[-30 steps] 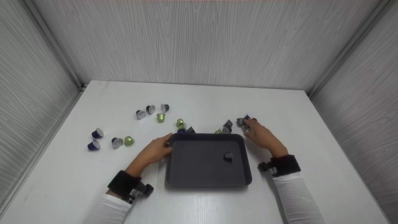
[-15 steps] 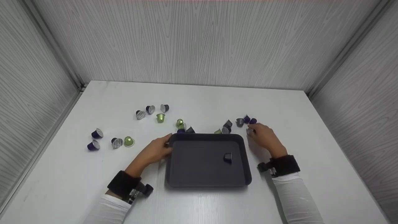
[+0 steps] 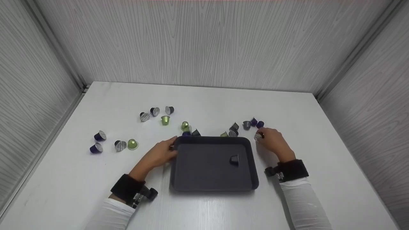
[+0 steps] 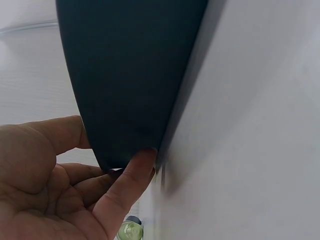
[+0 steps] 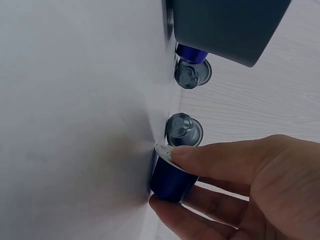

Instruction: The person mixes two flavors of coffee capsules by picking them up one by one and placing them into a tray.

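My right hand [image 3: 272,140] pinches a dark blue coffee capsule [image 5: 172,181] at the table, right of the tray. In the right wrist view the thumb lies on its pale foil lid and a fingertip is at its base. My left hand [image 3: 160,153] grips the far left corner of the dark grey tray [image 3: 204,172]; the left wrist view has the fingers around the tray wall [image 4: 130,85]. One black capsule [image 3: 234,160] lies on its side inside the tray. Just beyond my right fingers are two purple capsules [image 3: 260,124] and a grey capsule [image 3: 246,125].
More capsules lie along the tray's far edge, including green capsules [image 3: 185,125] and a dark grey capsule [image 3: 234,126]. To the left, blue capsules [image 3: 100,136], a green capsule [image 3: 132,144] and several with pale lids are scattered. Wood-grain panels [image 3: 204,44] enclose the white table [image 3: 64,191].
My right hand has drawn back slightly toward me from the far capsules, uncovering the two purple ones, and now pinches a capsule. The left hand and tray have stayed put.
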Action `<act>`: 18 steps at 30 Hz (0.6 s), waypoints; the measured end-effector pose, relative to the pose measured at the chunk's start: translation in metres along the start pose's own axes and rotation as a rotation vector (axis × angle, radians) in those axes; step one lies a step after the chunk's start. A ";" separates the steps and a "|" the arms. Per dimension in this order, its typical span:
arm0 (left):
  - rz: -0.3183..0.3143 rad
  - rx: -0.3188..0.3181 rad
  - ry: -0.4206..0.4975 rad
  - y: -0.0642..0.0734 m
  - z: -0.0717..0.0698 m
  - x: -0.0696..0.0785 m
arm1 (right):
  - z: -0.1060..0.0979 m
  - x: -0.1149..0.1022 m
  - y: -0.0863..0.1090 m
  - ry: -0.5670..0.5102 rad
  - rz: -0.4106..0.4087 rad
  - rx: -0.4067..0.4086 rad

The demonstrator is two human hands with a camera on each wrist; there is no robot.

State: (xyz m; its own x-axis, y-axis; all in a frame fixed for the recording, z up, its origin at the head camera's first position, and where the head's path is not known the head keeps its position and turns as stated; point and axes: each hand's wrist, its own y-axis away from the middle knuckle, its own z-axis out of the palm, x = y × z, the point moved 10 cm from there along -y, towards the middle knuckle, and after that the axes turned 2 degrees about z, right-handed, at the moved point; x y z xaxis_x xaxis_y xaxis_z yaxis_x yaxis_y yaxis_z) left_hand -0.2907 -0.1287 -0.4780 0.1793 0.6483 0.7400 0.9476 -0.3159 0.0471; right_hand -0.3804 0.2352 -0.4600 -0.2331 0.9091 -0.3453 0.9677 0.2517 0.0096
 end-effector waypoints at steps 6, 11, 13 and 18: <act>0.001 -0.008 0.004 -0.001 0.002 0.002 | -0.002 -0.001 0.007 -0.034 0.009 0.000; -0.033 -0.032 0.005 -0.002 0.004 0.000 | -0.010 -0.006 0.014 -0.030 -0.024 0.021; -0.047 -0.038 0.018 -0.001 0.005 -0.001 | -0.015 -0.010 0.015 -0.026 -0.049 0.030; -0.041 -0.026 0.042 0.000 0.003 -0.001 | -0.029 -0.026 0.019 0.008 -0.099 0.039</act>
State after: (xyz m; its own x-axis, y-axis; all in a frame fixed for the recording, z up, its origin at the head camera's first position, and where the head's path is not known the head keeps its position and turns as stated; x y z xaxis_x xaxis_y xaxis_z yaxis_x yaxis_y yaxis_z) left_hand -0.2905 -0.1269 -0.4808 0.1290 0.6316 0.7645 0.9465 -0.3083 0.0950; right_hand -0.3585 0.2264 -0.4236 -0.3287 0.8829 -0.3354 0.9428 0.3278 -0.0611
